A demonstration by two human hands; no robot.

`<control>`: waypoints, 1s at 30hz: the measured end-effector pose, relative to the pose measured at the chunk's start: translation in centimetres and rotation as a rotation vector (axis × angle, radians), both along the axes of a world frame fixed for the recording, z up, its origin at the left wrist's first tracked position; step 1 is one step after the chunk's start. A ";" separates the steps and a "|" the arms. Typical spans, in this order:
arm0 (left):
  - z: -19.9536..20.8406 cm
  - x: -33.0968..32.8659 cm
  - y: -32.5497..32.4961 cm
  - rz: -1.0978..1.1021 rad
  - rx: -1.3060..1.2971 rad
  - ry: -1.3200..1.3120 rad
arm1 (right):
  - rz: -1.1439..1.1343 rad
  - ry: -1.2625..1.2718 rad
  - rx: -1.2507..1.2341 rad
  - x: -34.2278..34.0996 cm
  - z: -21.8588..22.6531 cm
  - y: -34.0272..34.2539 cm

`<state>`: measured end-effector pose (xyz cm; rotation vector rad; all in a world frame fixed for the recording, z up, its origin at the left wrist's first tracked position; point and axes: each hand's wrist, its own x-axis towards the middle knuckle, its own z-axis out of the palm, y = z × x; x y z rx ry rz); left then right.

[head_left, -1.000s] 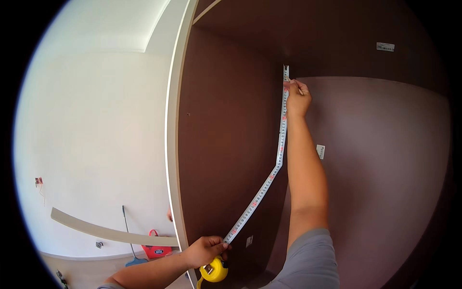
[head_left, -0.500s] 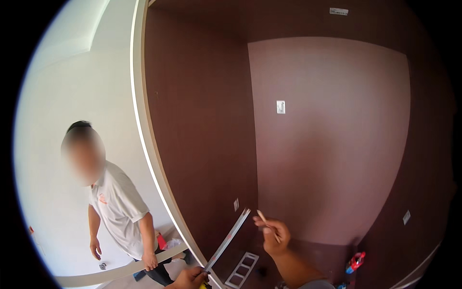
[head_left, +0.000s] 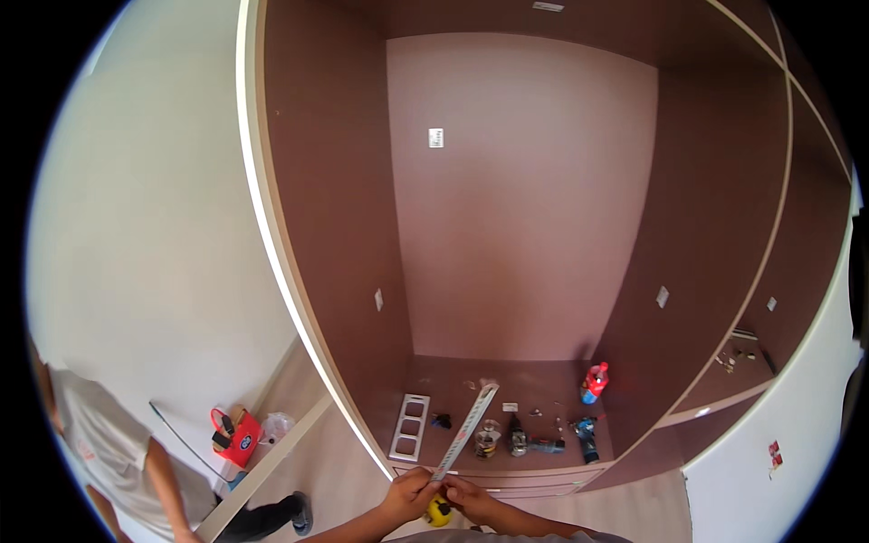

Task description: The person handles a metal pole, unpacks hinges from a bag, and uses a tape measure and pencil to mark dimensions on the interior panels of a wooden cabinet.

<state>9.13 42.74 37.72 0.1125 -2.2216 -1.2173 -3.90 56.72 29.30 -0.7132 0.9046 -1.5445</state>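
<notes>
Low in the middle, my left hand (head_left: 409, 496) is closed round a tape measure, whose silvery blade (head_left: 466, 430) sticks out up and away over the cabinet floor. The tape's yellow case (head_left: 439, 512) shows below, between my hands. My right hand (head_left: 472, 500) has curled fingers against the case and the base of the blade. No pencil is visible in it now; its inner fingers are partly hidden. Ahead stands a tall brown cabinet compartment (head_left: 525, 208). On its floor lies a white frame with three openings (head_left: 411, 427).
Cordless power tools (head_left: 518, 439), a clear jar (head_left: 488, 438) and a red-capped bottle (head_left: 594, 384) stand on the cabinet floor. At left, a co-worker (head_left: 118, 443) is beside a long pale board (head_left: 272, 462). A red bag (head_left: 239, 441) sits behind it.
My right hand has come down from the blade's tip to the tape case, and the pencil it held is out of sight. The view has shifted right and down; the co-worker appears lower left.
</notes>
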 end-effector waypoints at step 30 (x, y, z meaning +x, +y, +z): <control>24.3 -50.1 26.2 -0.485 0.728 0.635 | -1.722 1.792 1.460 6.1 18.7 67.9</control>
